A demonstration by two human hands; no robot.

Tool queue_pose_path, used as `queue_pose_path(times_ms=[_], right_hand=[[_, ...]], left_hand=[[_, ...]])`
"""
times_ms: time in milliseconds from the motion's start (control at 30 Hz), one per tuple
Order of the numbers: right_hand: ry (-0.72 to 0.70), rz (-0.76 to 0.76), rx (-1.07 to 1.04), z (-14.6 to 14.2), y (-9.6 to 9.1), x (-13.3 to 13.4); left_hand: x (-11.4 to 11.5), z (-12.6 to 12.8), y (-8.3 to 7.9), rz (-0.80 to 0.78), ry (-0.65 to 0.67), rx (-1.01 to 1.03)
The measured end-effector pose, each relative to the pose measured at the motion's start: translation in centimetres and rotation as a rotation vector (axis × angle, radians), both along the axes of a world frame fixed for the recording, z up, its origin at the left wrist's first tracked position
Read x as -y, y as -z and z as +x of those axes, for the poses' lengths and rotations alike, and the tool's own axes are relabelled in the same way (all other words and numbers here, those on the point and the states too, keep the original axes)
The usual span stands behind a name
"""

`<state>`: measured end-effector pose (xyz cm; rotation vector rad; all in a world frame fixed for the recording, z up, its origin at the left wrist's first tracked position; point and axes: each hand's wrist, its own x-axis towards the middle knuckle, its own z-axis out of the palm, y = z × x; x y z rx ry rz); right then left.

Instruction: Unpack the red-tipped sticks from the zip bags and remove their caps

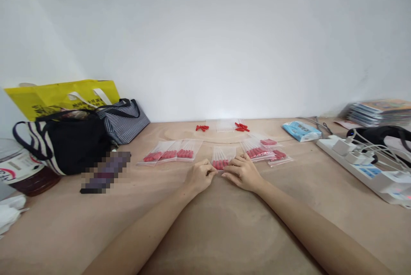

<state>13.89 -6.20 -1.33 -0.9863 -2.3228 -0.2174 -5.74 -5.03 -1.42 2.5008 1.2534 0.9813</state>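
A small clear plastic bag (224, 153) holding several red pieces and thin white sticks lies flat on the table before me. My left hand (201, 176) pinches its near left corner between thumb and fingers. On the near right edge, the bent fingers and thumb of my right hand (243, 173) grip the same bag. Filled bags with red pieces (185, 153) lie in an overlapping row to the left. More filled bags (257, 151) overlap just beyond my right hand. Loose red pieces sit in two small piles, a left one (202, 128) and a right one (242, 127), near the wall.
Pale clear bags (224, 125) lie between the piles. At left stand a yellow bag (41, 95), a black bag (75, 142), a striped bag (123, 123) and a jar (22, 168). A blue tissue pack (301, 130), a power strip (362, 168) and stacked booklets (379, 112) occupy the right.
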Motion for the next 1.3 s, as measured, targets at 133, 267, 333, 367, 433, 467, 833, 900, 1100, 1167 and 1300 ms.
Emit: queue_pose_path(times_ms=[133, 267, 333, 367, 433, 467, 833, 900, 1100, 1167, 1300], right_hand=[[0.035, -0.032, -0.01, -0.61, -0.03, 0.21], [0.092, -0.14, -0.073, -0.93, -0.05, 0.32], [0.114, -0.21, -0.133, -0.88, -0.02, 0.19], [0.123, -0.243, -0.161, -0.8, 0.01, 0.07], [0.138, -0.294, -0.202, -0.62, 0.11, -0.21], [0.141, -0.312, -0.215, -0.54, 0.16, -0.34], [0.074, -0.372, -0.278, -0.46, 0.0, -0.37], [0.064, -0.362, -0.263, -0.52, -0.04, -0.28], [0.058, -0.307, -0.233, -0.63, -0.15, 0.0], [0.045, -0.286, -0.216, -0.64, -0.24, 0.13], [0.041, -0.211, -0.16, -0.76, -0.29, 0.26]], left_hand=[[-0.08, 0.02, 0.17, 0.012, -0.002, 0.024], [-0.03, -0.01, 0.12, 0.031, 0.029, 0.035], [0.03, -0.11, -0.02, 0.059, 0.062, 0.039], [0.05, -0.19, -0.11, 0.085, 0.08, 0.036], [0.05, -0.38, -0.27, 0.149, 0.115, 0.013], [0.03, -0.46, -0.32, 0.183, 0.128, -0.009], [-0.49, -0.11, 0.11, 0.357, 0.145, -0.173], [-0.46, -0.06, 0.02, 0.374, 0.133, -0.182], [-0.38, -0.04, -0.16, 0.423, 0.162, -0.293], [-0.38, 0.02, -0.13, 0.402, 0.134, -0.278], [-0.4, 0.16, -0.15, 0.385, 0.146, -0.224]])
